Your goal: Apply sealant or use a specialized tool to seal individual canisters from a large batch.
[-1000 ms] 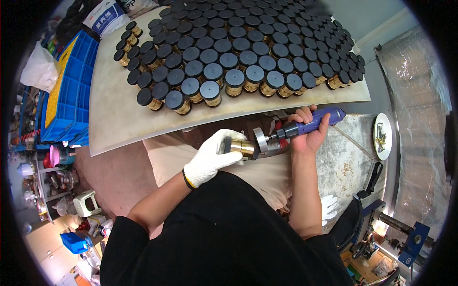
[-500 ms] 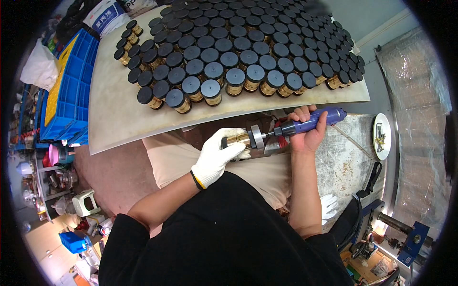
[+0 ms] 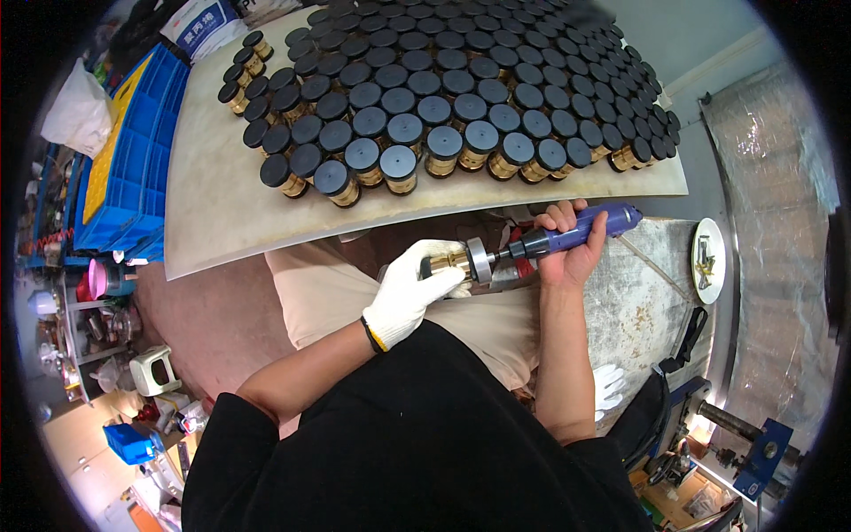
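In a white glove with a dark and yellow cuff, my left hand [image 3: 409, 288] is wrapped round a brass cylinder [image 3: 449, 264] with a black end, held sideways above my lap. A grey round metal fitting [image 3: 480, 260] sits on the cylinder's right end. Bare, my right hand [image 3: 572, 248] grips a purple and black electric screwdriver [image 3: 581, 230]. Its shaft points left and meets the grey fitting; whether it turns I cannot tell. Beyond my hands, many upright brass cylinders with black caps [image 3: 398, 161] stand in close rows on the pale table [image 3: 213, 204].
Blue crates [image 3: 133, 177] stand left of the table. At the right, a white plate [image 3: 703, 232] with small metal parts lies on a worn grey board [image 3: 634, 293]. A spare white glove [image 3: 608, 386] is beside my right forearm. A white stool [image 3: 154, 371] stands on the floor at left.
The brass cylinder and my left hand have shifted slightly to the right, toward the screwdriver. My right hand keeps nearly the same place and grip.
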Tool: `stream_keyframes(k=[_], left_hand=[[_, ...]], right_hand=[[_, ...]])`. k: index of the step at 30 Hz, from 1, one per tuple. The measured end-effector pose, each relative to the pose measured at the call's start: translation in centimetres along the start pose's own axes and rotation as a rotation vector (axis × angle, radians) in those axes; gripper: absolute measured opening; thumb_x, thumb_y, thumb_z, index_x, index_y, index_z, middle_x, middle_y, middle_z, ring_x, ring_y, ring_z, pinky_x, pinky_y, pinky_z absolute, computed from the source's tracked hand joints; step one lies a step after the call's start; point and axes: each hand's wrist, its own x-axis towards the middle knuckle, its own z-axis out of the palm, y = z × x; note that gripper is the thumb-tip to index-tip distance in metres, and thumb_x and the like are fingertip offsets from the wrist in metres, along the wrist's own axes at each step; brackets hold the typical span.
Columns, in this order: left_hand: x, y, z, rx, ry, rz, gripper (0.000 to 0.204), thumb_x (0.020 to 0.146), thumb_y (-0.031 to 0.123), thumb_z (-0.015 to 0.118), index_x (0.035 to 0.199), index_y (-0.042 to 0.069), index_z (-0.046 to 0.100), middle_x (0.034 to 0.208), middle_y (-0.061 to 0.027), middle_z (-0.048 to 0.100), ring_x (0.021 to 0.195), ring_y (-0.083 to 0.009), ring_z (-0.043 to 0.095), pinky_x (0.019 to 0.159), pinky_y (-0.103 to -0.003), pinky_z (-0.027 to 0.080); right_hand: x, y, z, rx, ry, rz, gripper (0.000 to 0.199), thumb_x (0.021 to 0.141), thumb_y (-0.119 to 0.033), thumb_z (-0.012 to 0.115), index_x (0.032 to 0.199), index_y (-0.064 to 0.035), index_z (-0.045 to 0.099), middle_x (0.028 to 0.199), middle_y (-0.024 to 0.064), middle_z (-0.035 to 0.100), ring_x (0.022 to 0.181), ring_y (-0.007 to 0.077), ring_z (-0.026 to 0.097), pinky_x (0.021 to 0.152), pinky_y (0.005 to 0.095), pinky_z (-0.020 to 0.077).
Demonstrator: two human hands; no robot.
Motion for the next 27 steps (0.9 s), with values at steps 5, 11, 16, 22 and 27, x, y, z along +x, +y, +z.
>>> stream_keyframes(k=[5,11,16,22,27], left_hand=[[-1.0,1.2,-0.8,0.119,-0.036,-0.025,0.04,0.096,0.01,0.068,0.131,-0.002,0.053,0.111,-0.0136,0.066,0.091,-0.0196,0.068,0.08,-0.034,0.059],[-5.7,7.1,-5.8,0.911,0.098,0.151,0.042,0.09,0.028,0.073,0.123,0.005,0.061,0.11,-0.0094,0.069,0.106,-0.0205,0.067,0.096,-0.033,0.052],[-6.2,15.1,-13.0,1.484,0.611,0.302,0.037,0.081,0.026,0.071,0.11,0.005,0.062,0.099,-0.0196,0.066,0.094,-0.0369,0.066,0.084,-0.043,0.053],[1.9,21.0,-24.2,1.474,0.971,0.445,0.079,0.078,0.037,0.075,0.142,0.0,0.048,0.133,-0.0262,0.061,0.123,-0.0391,0.059,0.106,-0.042,0.046],[9.3,23.5,-27.0,1.276,1.101,0.384,0.085,0.075,0.043,0.076,0.143,0.001,0.048,0.134,-0.0268,0.06,0.125,-0.0387,0.059,0.106,-0.041,0.046]], right_hand=[[-0.1,-0.7,-0.6,-0.003,-0.037,0.022,0.035,0.1,-0.04,0.06,0.109,-0.0074,0.052,0.078,0.0021,0.039,0.073,0.0159,0.04,0.072,0.0319,0.0378],[-0.6,-1.6,-0.3,0.013,-0.058,0.015,0.034,0.101,-0.038,0.059,0.109,-0.0058,0.05,0.079,0.0016,0.036,0.072,0.0154,0.037,0.072,0.0318,0.0375],[-0.4,-0.9,0.1,-0.033,-0.078,0.001,0.033,0.102,-0.034,0.059,0.109,-0.0037,0.049,0.079,0.0021,0.035,0.073,0.0156,0.037,0.074,0.0321,0.0388],[-0.2,-0.2,0.4,-0.097,-0.089,-0.011,0.033,0.103,-0.036,0.057,0.109,-0.004,0.05,0.079,0.0021,0.037,0.073,0.0155,0.039,0.074,0.0316,0.0406],[-0.4,-0.2,0.3,-0.124,-0.069,-0.018,0.033,0.105,-0.037,0.054,0.109,-0.0046,0.05,0.079,0.0024,0.038,0.073,0.0157,0.039,0.073,0.0321,0.0402]])
